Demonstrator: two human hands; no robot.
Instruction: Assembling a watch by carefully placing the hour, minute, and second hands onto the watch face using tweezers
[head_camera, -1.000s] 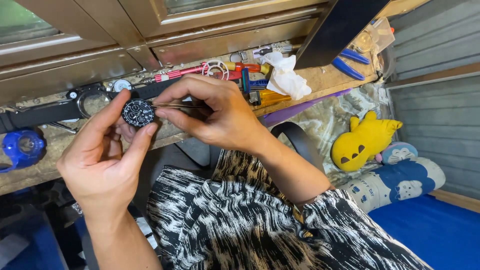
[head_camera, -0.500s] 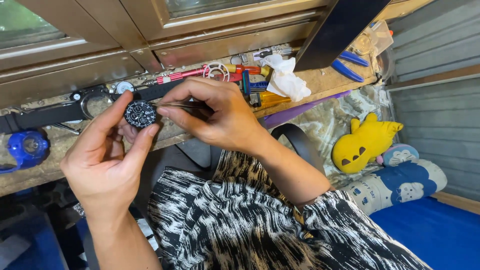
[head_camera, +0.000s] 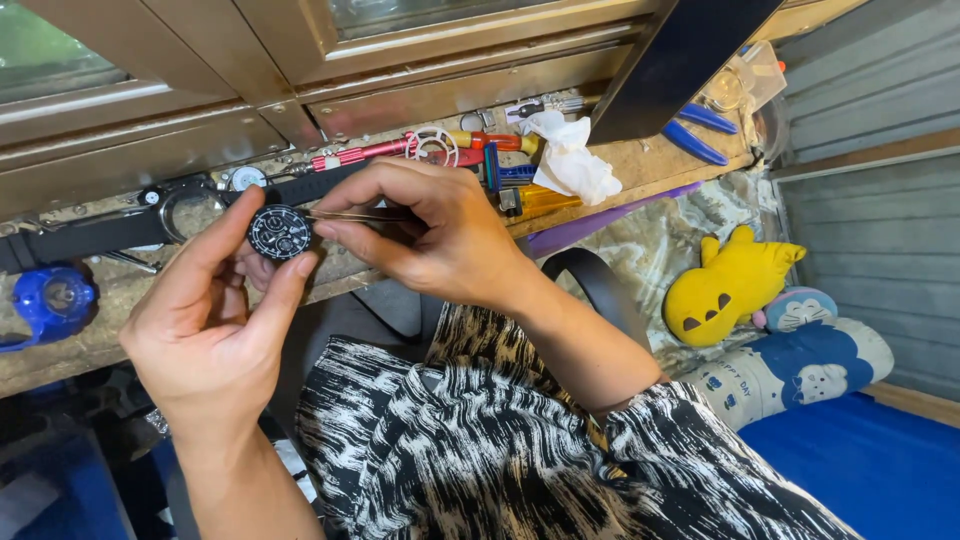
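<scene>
At the far left, a blue round holder (head_camera: 50, 300) is lying on the bench (head_camera: 640, 170), well to the left of the dial (head_camera: 279, 232). Above it, a black strap (head_camera: 90, 235) is stretching along the bench toward a metal ring (head_camera: 190, 205) that is sitting just above and left of the dial.

The left hand (head_camera: 205, 320) is reaching up from below the dial and is pinching it at the rim between the thumb and fingertips, palm turned toward the camera. The dial itself is a small round black watch face with pale subdials, and it is being held upright in the air just in front of the bench edge.

The right hand (head_camera: 430, 235) is coming in from the right of the dial, fingers closed around thin tweezers (head_camera: 355, 216). The tweezers are pointing left, their tip touching or just meeting the dial's right edge; which one cannot be told.

Up and right of the dial, a red tool (head_camera: 365, 153) and a white ring (head_camera: 432, 146) are lying on the bench. Further right a crumpled tissue (head_camera: 572, 160) is resting beside blue pliers handles (head_camera: 695, 130). Far to the right and below the dial, a yellow plush toy (head_camera: 728, 290) is lying on patterned cloth, next to a blue cushion (head_camera: 800, 365).
</scene>
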